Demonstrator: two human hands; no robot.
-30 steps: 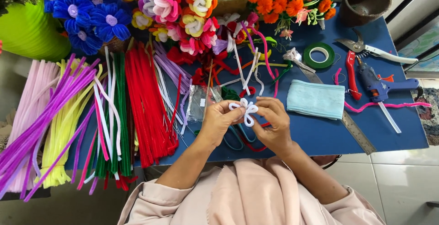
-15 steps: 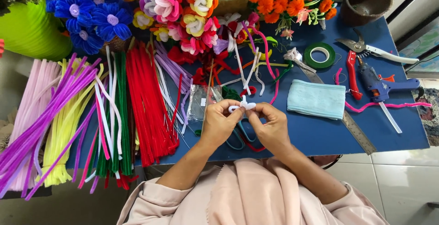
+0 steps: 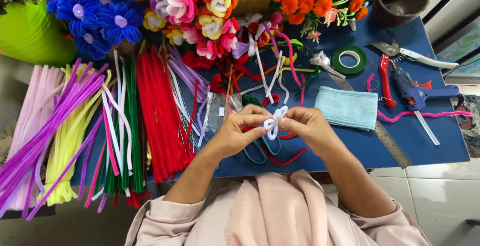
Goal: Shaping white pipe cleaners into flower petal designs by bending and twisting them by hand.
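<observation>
The white pipe cleaner (image 3: pixel 274 122), bent into small loops like a bow, sits between both hands above the near edge of the blue bench (image 3: pixel 350 151). The left hand (image 3: pixel 239 132) pinches it from the left and the right hand (image 3: pixel 306 126) from the right, each grip narrow and closed on the wire, fingertips nearly meeting at the twisted middle. Its loops fan upward and its tails hang down, so the long axis runs away from the person; neither hand is nearer than the other. Directly beneath lie green-handled scissors (image 3: pixel 260 151) and a red pipe cleaner (image 3: pixel 290 157). A folded light-blue cloth (image 3: pixel 348 108) lies just right of the right hand, a steel ruler (image 3: pixel 390 145) beyond it. Bundles of red stems (image 3: pixel 160 116) lie well to the left.
</observation>
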